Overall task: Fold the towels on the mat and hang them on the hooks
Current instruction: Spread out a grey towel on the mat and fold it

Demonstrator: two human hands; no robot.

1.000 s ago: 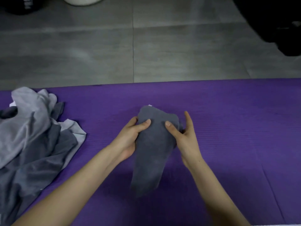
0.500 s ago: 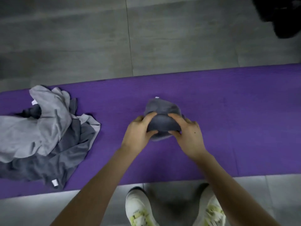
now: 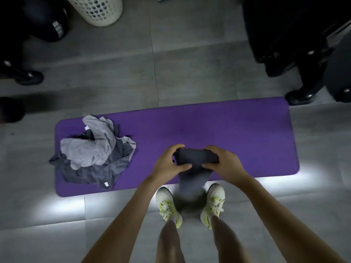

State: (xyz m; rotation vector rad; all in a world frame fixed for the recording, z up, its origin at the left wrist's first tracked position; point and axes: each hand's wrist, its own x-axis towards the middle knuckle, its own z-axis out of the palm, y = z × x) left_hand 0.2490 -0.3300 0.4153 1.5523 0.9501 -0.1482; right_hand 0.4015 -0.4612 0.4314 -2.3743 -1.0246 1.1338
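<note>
While both hands grip it, soft dark towel droops.

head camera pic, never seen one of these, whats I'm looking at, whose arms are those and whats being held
The camera sits on a person's head and looks down, so the arms and shoes belong to the wearer, who stands at the near edge of a purple mat on a tiled floor. The left hand and the right hand each have a grip on a dark grey towel; its lower part hangs down blurred between the shoes. A pile of unfolded grey towels lies on the mat's left end. A white laundry basket stands beyond. No hooks are in view.
</note>
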